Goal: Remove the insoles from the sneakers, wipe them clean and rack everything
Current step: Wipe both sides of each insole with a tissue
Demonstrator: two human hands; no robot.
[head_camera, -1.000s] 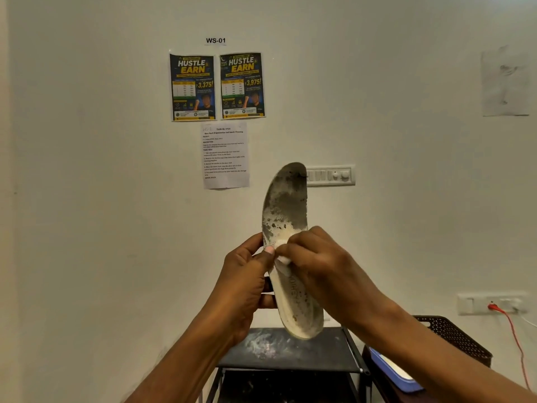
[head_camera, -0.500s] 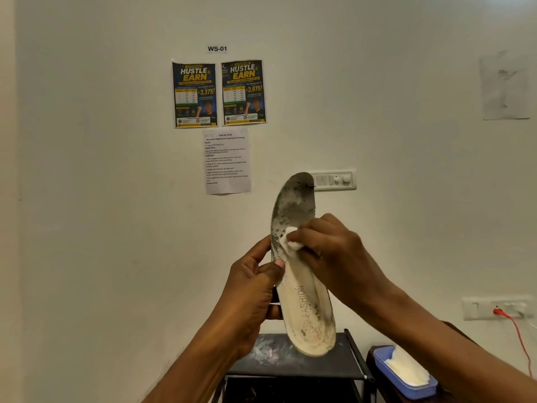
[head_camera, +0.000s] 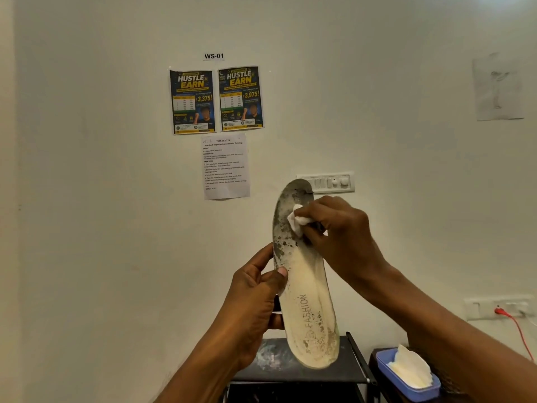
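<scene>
Insole (head_camera: 305,286) cleaning is under way: a person is holding the cream, FASHION-stamped piece upright in mid-air, toe pointing to 12 o'clock and heel to 6 o'clock, just above the dark rack (head_camera: 351,370).

The left hand (head_camera: 255,298), at 9 o'clock of the insole, is pinching its edge near the middle between the thumb and curled fingers. The right hand (head_camera: 337,228), at 2 o'clock, is gripping a tissue wad (head_camera: 299,221) in bunched fingers and pressing it against the grey, blotched forefoot.

Going by the surface, the wipe is only partly done. Dark grime is covering the toe half and speckling the heel (the arch is looking cleaner).

At 5 o'clock from the heel, a blue tub (head_camera: 421,392) is sitting with spare tissue (head_camera: 409,369) in it.

No sneakers and no second insole are showing in this view, so how much of the pair is finished cannot be told. Remaining, it seems, are:
- finishing this insole
- seeing to the other one
- racking the insoles and sneakers
</scene>
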